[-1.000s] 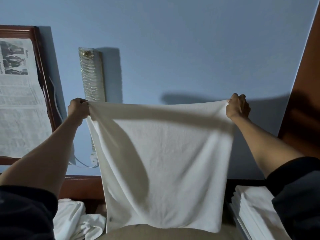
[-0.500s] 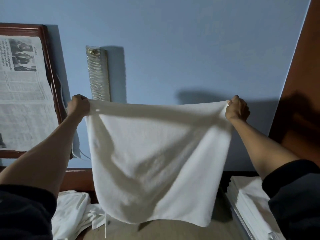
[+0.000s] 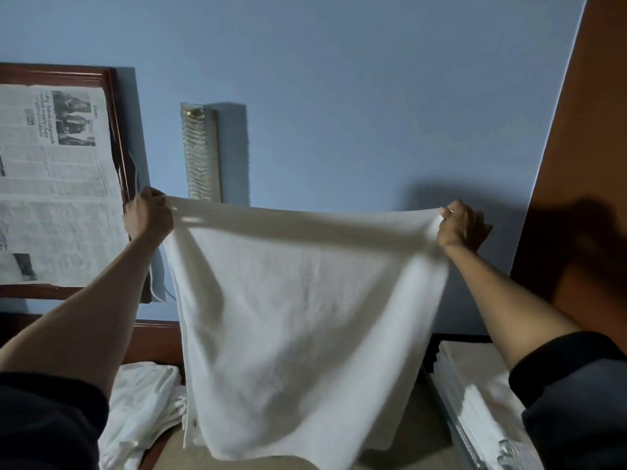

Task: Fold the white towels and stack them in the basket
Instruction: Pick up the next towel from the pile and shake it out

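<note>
A white towel [image 3: 298, 317] hangs spread out in front of me, stretched between both raised hands. My left hand [image 3: 147, 215] grips its upper left corner. My right hand [image 3: 459, 227] pinches the upper right corner. The towel's lower edge hangs loose above a beige surface [image 3: 417, 449]. A stack of folded white towels [image 3: 475, 388] lies at the lower right in a basket whose grey rim [image 3: 459, 435] shows along its left side. A heap of unfolded white towels [image 3: 142, 408] lies at the lower left.
A blue wall [image 3: 339, 96] faces me. A wood-framed panel covered with newspaper [image 3: 54, 184] hangs at the left, a ribbed glass wall lamp [image 3: 200, 154] beside it. A brown wooden panel [image 3: 583, 164] stands at the right. A dark wooden rail [image 3: 156, 337] runs below the wall.
The towel billowed and has swung back to hang flatter. Both hands keep their corners, and the view has tilted slightly so more of the framed newspaper shows.
</note>
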